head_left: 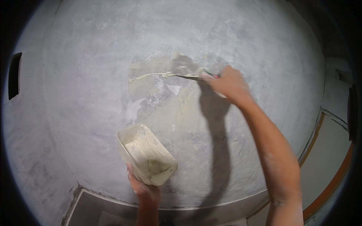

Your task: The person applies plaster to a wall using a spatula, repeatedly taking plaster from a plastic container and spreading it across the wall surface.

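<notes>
My left hand [145, 190] grips a cream rectangular plastic tub [160, 146] from below, its fingers round the lower left side. Inside the tub, pale putty [158, 167] coats the walls and gathers at the lower end. My right hand [229, 86], slightly blurred, is closed round the handle of a putty knife [185, 67]. The wide blade points left and lies close against the grey wall [94, 113]. A raised ridge of wet putty [147, 76] runs left from the blade's lower edge. Damp, yellowish putty patches [177, 109] spread below it.
A dark rectangular opening [15, 75] is set in the wall at the far left. White-edged grey panelling [109, 207] runs along the bottom. At right stands a pale panel [324, 158] with an orange-brown edge. My right arm casts a long shadow down the wall.
</notes>
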Motion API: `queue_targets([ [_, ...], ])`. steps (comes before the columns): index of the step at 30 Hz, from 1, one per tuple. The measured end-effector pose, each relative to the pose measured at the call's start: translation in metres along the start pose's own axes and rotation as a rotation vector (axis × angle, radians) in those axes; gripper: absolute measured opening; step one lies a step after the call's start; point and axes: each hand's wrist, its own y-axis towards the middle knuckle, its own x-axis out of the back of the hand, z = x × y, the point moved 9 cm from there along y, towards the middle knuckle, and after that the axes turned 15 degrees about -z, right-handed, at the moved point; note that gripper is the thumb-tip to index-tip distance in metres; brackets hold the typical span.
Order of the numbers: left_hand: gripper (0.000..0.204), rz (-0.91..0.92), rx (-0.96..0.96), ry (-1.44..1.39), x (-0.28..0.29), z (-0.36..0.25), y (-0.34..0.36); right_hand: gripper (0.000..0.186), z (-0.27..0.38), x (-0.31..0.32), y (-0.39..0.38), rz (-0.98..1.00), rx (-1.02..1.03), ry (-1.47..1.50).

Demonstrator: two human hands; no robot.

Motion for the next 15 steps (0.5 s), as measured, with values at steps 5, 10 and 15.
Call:
queue_targets([
  [5,0.066,0.048,0.013,-0.026,0.007,0.0,0.008,0.06,-0.059,0.062,0.015,-0.062,-0.007,-0.107],
  [10,0.065,0.073,-0.141,0.071,0.005,-0.019,0.0,0.054,-0.007,0.1,0.0,-0.179,0.149,-0.22],
  [15,0.068,-0.053,0.007,0.076,0.001,-0.016,-0.008,0.046,0.091,0.029,-0.028,0.09,0.402,0.217],
])
